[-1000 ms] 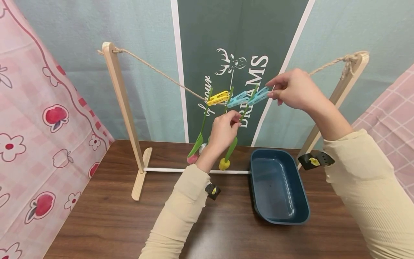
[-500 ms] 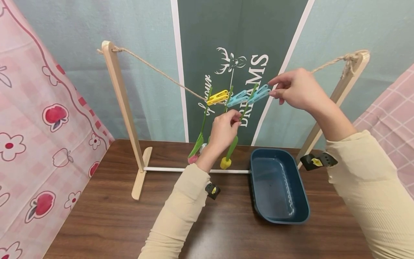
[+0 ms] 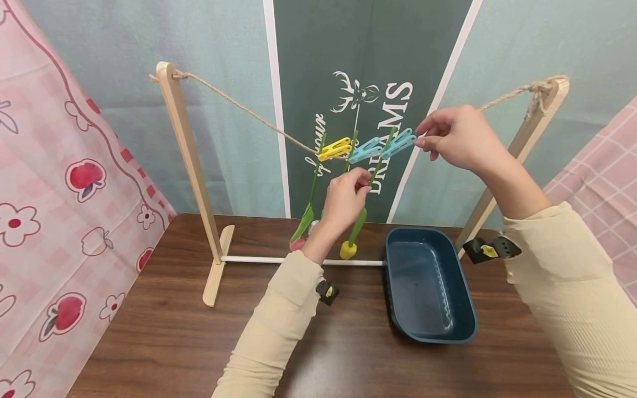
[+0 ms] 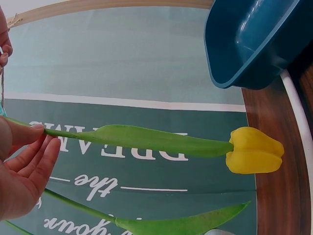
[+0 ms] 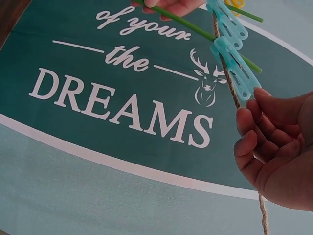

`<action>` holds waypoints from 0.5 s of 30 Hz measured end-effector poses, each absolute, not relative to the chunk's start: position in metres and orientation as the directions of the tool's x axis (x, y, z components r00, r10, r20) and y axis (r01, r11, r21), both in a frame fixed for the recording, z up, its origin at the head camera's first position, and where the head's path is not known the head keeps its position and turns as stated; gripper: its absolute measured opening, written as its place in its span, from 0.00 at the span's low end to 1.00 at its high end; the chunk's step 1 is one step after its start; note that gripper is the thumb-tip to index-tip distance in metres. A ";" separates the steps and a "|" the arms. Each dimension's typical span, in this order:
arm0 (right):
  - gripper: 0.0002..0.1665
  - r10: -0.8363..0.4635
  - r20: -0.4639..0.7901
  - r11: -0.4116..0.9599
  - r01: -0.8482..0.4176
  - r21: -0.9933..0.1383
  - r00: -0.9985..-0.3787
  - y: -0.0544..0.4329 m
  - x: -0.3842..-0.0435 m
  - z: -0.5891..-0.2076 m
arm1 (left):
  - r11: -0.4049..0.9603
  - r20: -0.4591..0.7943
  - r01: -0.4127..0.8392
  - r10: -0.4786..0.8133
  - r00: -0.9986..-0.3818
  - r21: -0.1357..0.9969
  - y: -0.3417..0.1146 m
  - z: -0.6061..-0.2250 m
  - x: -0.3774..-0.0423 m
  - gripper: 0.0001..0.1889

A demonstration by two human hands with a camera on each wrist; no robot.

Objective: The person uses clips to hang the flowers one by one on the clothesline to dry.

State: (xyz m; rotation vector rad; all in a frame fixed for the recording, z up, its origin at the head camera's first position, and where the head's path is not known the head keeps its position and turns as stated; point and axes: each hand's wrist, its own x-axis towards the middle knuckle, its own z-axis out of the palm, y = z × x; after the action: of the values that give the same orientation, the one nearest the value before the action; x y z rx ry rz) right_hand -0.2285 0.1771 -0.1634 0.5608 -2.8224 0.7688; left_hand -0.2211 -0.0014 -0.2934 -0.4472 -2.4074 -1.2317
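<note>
My left hand pinches the green stem of an artificial yellow tulip, which hangs head down. Near its stem end, a light blue clothespin clips that stem to the twine. Beside this clothespin's handle ends is my right hand; in the right wrist view the thumb tip touches one end, and the handles stand spread. A second blue clothespin and a yellow clothespin hold two more stems to the left. A pink tulip hangs there; a whitish bloom is mostly hidden behind my left hand.
Wooden posts carry the sagging twine, joined low down by a white rod. A dark blue basin stands on the brown table at the right. Printed curtains hang behind and at both sides.
The right hand's fingertips have eased slightly right, toward the ends of the blue clothespin, whose handles have spread apart. The left hand has kept its hold on the stem.
</note>
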 end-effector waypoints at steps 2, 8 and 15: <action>0.09 -0.309 0.250 0.794 -0.394 -0.463 -0.918 0.177 -0.228 -0.164 | 0.564 0.483 0.449 0.099 -0.870 0.693 -0.002 -0.293 -0.221 0.08; 0.08 -0.314 0.252 0.791 -0.399 -0.463 -0.915 0.179 -0.228 -0.165 | 0.578 0.465 0.427 0.092 -0.881 0.695 -0.001 -0.293 -0.221 0.08; 0.08 -0.305 0.239 0.794 -0.384 -0.471 -0.922 0.181 -0.227 -0.169 | 0.587 0.458 0.419 0.090 -0.884 0.693 -0.001 -0.293 -0.220 0.08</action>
State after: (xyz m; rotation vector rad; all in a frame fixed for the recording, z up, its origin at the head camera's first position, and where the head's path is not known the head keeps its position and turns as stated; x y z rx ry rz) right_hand -0.2268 0.1811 -0.1694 0.5472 -2.8317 0.7915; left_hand -0.2204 -0.0010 -0.2933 -0.4104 -2.4442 -1.2083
